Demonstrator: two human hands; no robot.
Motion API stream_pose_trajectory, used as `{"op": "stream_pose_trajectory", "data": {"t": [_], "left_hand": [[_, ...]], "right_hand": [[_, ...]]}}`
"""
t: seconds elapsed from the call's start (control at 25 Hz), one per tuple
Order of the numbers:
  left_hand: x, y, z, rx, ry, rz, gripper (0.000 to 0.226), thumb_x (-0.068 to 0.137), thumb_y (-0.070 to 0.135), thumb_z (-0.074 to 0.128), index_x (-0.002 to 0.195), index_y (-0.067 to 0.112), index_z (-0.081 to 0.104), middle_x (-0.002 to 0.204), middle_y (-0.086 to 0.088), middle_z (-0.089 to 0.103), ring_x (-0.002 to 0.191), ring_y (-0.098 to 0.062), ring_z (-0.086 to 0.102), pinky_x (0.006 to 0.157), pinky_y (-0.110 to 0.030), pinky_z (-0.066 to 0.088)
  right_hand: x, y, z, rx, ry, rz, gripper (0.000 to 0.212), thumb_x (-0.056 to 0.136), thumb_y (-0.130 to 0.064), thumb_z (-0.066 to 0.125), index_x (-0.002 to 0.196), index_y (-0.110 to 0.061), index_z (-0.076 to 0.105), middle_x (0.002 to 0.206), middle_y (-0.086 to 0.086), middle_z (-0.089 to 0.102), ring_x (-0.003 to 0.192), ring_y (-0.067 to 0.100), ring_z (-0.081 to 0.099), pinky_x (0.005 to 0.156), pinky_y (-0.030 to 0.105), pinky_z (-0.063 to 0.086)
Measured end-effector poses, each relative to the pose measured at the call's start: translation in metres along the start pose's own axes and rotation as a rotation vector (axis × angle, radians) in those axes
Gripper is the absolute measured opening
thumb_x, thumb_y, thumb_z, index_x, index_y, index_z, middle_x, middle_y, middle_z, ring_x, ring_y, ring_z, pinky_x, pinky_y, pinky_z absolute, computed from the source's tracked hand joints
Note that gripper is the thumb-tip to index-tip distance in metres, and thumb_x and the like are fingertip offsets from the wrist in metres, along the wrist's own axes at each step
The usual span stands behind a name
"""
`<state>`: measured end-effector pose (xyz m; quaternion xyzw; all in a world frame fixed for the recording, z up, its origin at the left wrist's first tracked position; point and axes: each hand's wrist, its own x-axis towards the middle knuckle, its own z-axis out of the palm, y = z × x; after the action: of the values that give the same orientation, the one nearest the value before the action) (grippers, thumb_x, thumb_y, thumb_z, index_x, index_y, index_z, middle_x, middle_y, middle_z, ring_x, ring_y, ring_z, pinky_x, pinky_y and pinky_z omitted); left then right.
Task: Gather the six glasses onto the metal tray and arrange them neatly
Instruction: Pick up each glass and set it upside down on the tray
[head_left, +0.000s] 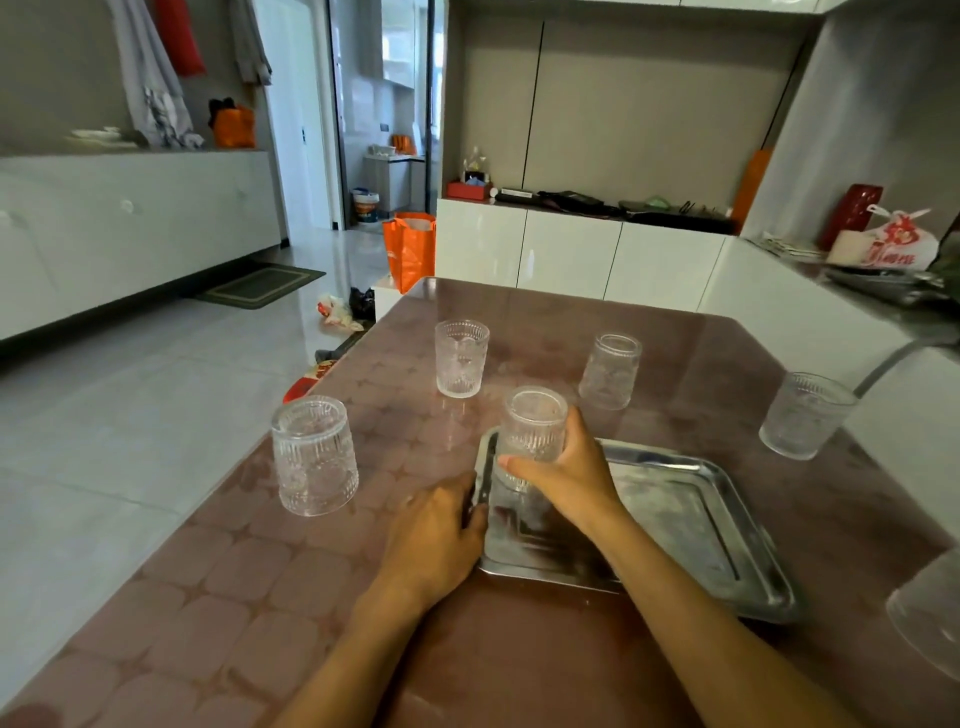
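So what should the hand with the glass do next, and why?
Probably lower the glass onto the far left corner of the metal tray and let go. The right hand holds it just over that corner, the left hand steadies the tray's edge, and the tray looks empty, so a corner start should keep rows neat.
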<state>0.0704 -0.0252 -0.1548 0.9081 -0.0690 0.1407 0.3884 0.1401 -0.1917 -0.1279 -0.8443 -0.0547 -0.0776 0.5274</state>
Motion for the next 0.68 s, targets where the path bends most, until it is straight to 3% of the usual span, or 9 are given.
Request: {"op": "stream_pose_trajectory", "data": {"t": [0.16, 0.32, 0.48, 0.56, 0.68], "left_hand": [[-0.002, 0.001, -0.001, -0.018, -0.009, -0.001, 0.014, 0.092, 0.029, 0.054, 0.091, 0.02, 0.065, 0.075, -0.004, 0.068, 0.079, -0.031, 0.067, 0.073, -0.043, 0.052], [-0.004, 0.006, -0.004, 0.041, 0.003, 0.005, 0.015, 0.095, 0.028, 0.051, 0.097, 0.022, 0.064, 0.091, -0.004, 0.073, 0.087, -0.029, 0.068, 0.079, -0.042, 0.052], [-0.004, 0.008, -0.007, 0.067, -0.03, -0.003, 0.02, 0.099, 0.028, 0.047, 0.1, 0.017, 0.064, 0.097, -0.003, 0.073, 0.092, -0.028, 0.068, 0.085, -0.046, 0.052], [-0.003, 0.007, -0.008, 0.065, -0.04, 0.002, 0.019, 0.098, 0.027, 0.048, 0.084, 0.018, 0.056, 0.085, -0.006, 0.07, 0.085, -0.034, 0.067, 0.079, -0.047, 0.053], [-0.003, 0.006, -0.004, 0.07, -0.051, -0.006, 0.021, 0.097, 0.026, 0.049, 0.078, 0.019, 0.054, 0.078, -0.006, 0.07, 0.078, -0.034, 0.067, 0.075, -0.048, 0.054]], "right_hand": [[-0.001, 0.008, 0.006, -0.049, 0.004, 0.005, 0.09, 0.055, -0.049, 0.085, 0.13, -0.031, 0.04, 0.116, -0.008, 0.062, 0.103, 0.014, 0.061, 0.08, 0.027, 0.048], [-0.007, 0.006, 0.009, -0.038, 0.019, 0.012, 0.09, 0.061, -0.041, 0.09, 0.134, -0.026, 0.039, 0.123, -0.002, 0.062, 0.11, 0.02, 0.061, 0.083, 0.028, 0.048], [-0.022, -0.002, -0.022, -0.066, -0.102, 0.083, 0.101, 0.071, -0.045, 0.085, 0.151, -0.026, 0.026, 0.151, -0.001, 0.043, 0.133, 0.023, 0.046, 0.103, 0.036, 0.042], [-0.048, 0.008, -0.061, -0.269, -0.059, 0.041, 0.076, 0.08, -0.05, 0.074, 0.145, -0.033, 0.037, 0.147, -0.006, 0.047, 0.125, 0.016, 0.049, 0.094, 0.029, 0.041], [-0.101, 0.031, -0.104, -0.598, -0.08, -0.098, 0.034, 0.092, -0.049, 0.059, 0.121, -0.032, 0.055, 0.119, -0.015, 0.057, 0.106, 0.007, 0.054, 0.086, 0.025, 0.045]]}}
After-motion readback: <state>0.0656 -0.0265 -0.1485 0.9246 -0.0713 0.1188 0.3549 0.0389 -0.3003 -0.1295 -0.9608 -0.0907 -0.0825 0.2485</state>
